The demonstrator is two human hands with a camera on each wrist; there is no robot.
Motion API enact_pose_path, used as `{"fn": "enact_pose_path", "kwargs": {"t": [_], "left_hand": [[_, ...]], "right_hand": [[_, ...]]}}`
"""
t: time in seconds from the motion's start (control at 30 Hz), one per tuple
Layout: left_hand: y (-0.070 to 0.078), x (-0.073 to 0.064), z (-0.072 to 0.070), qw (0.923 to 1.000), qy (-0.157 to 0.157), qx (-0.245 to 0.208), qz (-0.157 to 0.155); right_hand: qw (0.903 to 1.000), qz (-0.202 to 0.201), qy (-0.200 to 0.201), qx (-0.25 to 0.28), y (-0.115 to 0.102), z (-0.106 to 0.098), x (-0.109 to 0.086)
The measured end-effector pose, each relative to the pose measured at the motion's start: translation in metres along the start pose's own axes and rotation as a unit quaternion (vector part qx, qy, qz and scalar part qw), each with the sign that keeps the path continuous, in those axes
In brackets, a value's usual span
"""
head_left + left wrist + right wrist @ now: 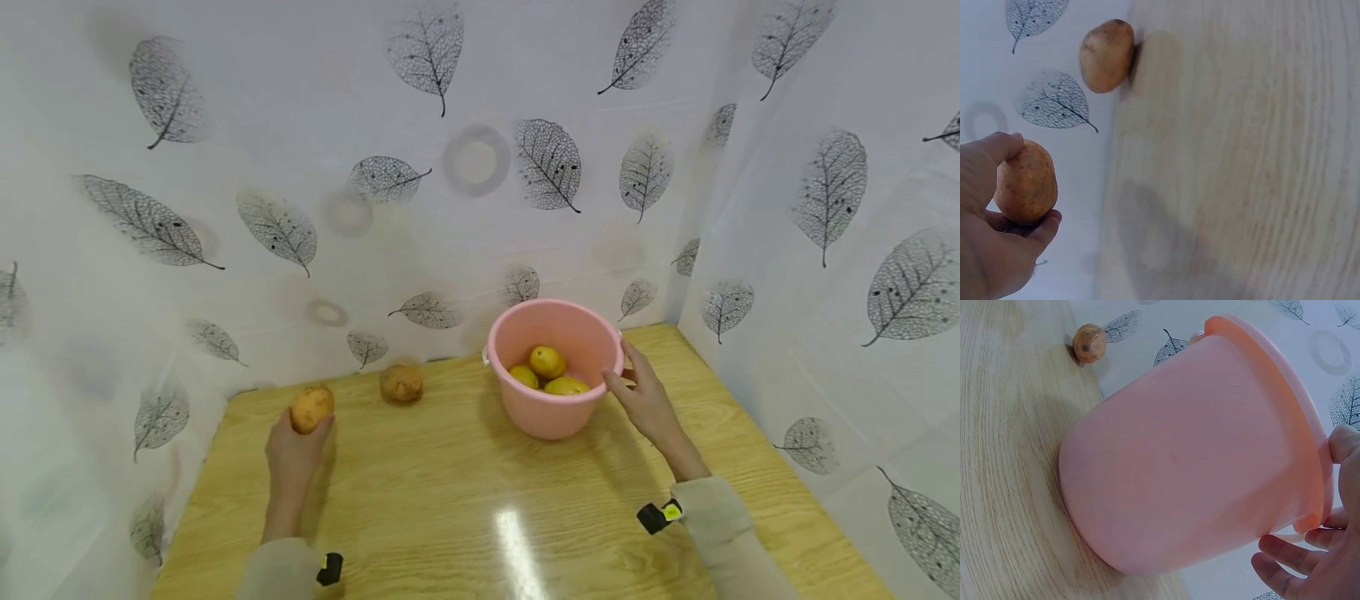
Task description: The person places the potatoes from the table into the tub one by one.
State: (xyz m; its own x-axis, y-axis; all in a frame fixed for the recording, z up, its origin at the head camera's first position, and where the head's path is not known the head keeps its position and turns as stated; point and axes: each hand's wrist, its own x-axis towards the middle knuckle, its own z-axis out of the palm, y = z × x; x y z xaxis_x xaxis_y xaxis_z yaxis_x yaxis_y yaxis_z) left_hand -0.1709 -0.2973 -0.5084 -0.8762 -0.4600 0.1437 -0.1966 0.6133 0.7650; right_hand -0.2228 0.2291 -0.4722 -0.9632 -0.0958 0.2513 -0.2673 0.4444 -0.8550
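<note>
Wooden bench (420, 500), a pink bucket (551, 419) toward its back right.
The right hand (651, 407) pinches the bucket's rim, its lower fingers loosely spread; the left hand's (294, 450) fingers curl round a potato (312, 407) above the bench's left side; another potato (401, 383) lies between; three yellow fruits (547, 362) sit inside the bucket.

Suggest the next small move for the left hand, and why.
I'd probably move the left hand rightward toward the pink bucket: that hand grips a potato, the right hand holds the bucket, and yellow produce lies inside.
</note>
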Motion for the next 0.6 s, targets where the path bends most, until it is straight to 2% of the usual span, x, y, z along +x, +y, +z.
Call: {"fn": "enact_pose_path", "kwargs": {"t": [0.3, 0.6], "left_hand": [[0.027, 0.003, -0.018, 0.9996, -0.027, 0.01, -0.001], [0.051, -0.001, -0.037, 0.9987, -0.044, 0.021, -0.015]], "right_hand": [[1.0, 0.0, 0.0, 0.0, 0.0, -0.001, 0.001], [1.0, 0.004, -0.002, 0.001, 0.001, -0.001, 0.001]]}}
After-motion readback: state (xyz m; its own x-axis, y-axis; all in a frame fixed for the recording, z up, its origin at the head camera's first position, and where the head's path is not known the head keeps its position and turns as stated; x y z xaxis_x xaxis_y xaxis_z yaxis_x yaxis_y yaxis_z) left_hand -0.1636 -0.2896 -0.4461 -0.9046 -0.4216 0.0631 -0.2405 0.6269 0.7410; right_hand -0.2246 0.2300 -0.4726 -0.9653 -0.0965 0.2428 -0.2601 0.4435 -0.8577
